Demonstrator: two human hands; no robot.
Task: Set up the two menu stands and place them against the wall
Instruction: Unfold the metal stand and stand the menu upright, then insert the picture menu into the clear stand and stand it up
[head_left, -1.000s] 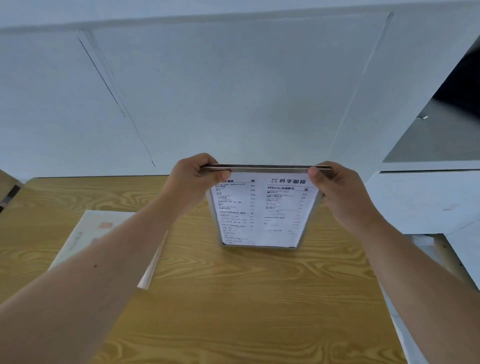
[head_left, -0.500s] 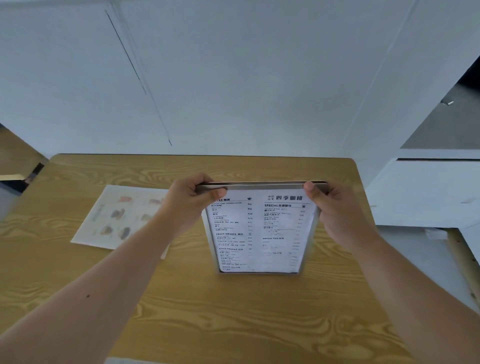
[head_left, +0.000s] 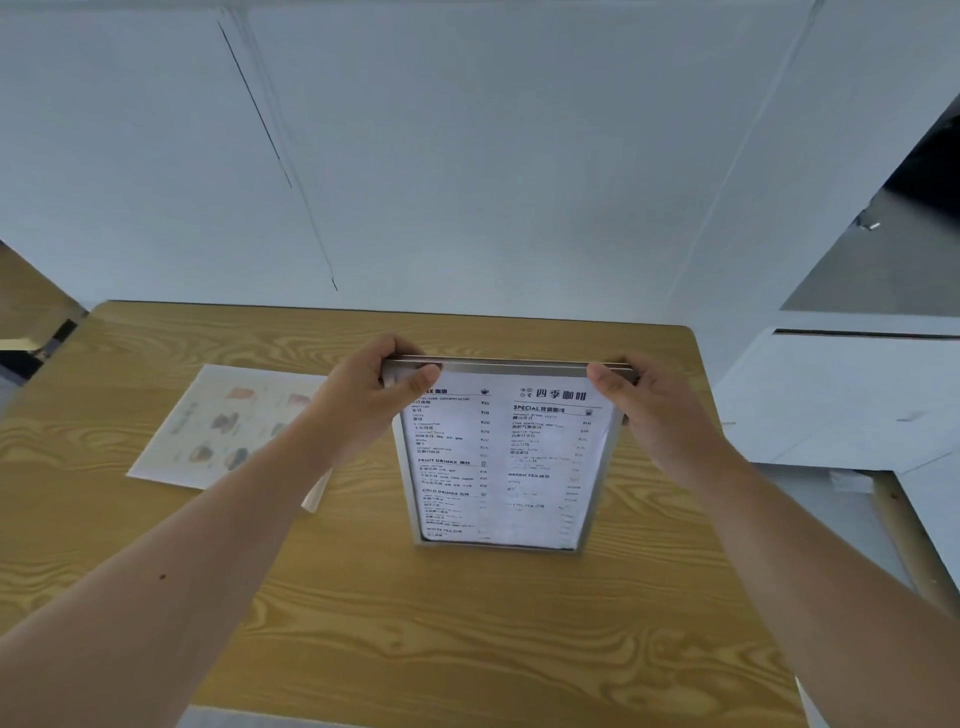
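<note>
The silver-framed menu stand (head_left: 501, 457) stood upright near the middle of the wooden table (head_left: 467, 639), its printed face turned toward the camera and its lower edge at the tabletop, though actual contact there could not be judged. Both hands held it by the top corners. The left hand (head_left: 371, 397) wrapped the top left corner, thumb across the front of the frame and fingers curled over the top edge. The right hand (head_left: 641, 402) gripped the top right corner the same way, thumb lying along the top rail. The stand therefore sat between the two hands and hung below them, well short of the white wall (head_left: 467, 156) at the table's far edge.

The menu sheet carried black print in two columns. Readable headings on the left were "FRUIT DRINKS" and "COLD DRINKS"; on the right, "SPECIAL" and "GREEN TEA", under a title in Chinese characters. The item lines and prices were too small and washed out to read.

To the left, partly behind the left forearm, a second menu (head_left: 228, 426) with faint pictures of drinks lay flat on the table.
</note>
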